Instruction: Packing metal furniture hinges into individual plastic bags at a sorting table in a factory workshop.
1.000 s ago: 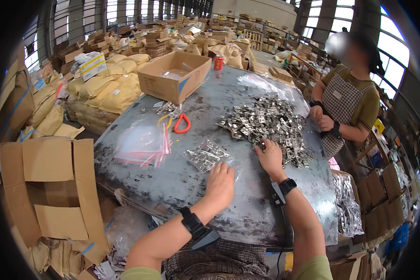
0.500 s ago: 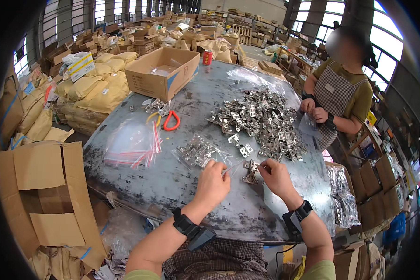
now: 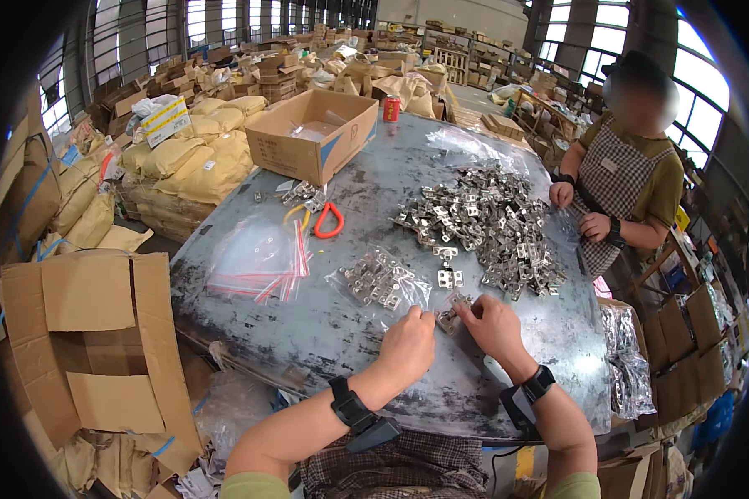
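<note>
My left hand (image 3: 407, 343) is closed at the near edge of a clear plastic bag (image 3: 397, 312), seemingly pinching its film. Inside that bag lie several shiny metal hinges (image 3: 373, 279). Just to the right, my right hand (image 3: 492, 329) is closed on a metal hinge (image 3: 451, 314) low over the table, its fingers covering part of it. Beyond the hands, a pair of loose hinge pieces (image 3: 449, 270) rests in front of a large heap of metal hinges (image 3: 495, 220).
On the table (image 3: 324, 358) are flat zip bags (image 3: 254, 258), red-handled scissors (image 3: 329, 221), a cardboard box (image 3: 308, 141) and a red can (image 3: 391, 109). A co-worker (image 3: 620, 175) handles a clear bag at the right. An open carton (image 3: 91, 349) stands at the left.
My right hand and its hinge have moved slightly nearer to me and closer to the bag's edge. My left hand has turned, hiding its fingertips. The whole view has shifted a little.
</note>
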`<state>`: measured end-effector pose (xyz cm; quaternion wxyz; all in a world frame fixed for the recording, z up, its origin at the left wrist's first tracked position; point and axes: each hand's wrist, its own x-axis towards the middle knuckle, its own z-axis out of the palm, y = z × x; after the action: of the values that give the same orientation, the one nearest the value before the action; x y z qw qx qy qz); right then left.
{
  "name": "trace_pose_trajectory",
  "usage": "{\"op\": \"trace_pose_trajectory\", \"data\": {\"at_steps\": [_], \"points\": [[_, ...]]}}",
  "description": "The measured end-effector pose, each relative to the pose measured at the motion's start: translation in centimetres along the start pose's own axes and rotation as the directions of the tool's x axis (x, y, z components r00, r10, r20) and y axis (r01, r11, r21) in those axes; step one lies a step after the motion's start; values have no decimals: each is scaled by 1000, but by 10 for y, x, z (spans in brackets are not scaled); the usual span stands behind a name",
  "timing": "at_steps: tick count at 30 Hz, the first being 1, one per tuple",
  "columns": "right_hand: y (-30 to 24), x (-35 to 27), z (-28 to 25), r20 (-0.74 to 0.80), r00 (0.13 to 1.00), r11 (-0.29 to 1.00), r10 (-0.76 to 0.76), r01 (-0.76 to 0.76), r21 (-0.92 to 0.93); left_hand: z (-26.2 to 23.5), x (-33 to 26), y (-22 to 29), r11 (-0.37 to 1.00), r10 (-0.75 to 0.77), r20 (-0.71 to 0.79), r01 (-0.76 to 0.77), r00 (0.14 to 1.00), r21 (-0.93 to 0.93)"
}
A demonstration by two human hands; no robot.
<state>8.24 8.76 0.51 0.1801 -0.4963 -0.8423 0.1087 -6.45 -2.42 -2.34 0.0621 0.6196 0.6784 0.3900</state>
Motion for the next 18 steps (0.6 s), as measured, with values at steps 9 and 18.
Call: {"op": "trace_pose_trajectory", "data": {"at_steps": [9,18], "points": [[-28,-1,12,74,997,976,24,-40,214,-1,6,-6,989,-69,-40,63,997,-132],[-12,4,9,2,996,958,84,-81,275,5,10,-13,952,-86,-171,31,982,-303]]}}
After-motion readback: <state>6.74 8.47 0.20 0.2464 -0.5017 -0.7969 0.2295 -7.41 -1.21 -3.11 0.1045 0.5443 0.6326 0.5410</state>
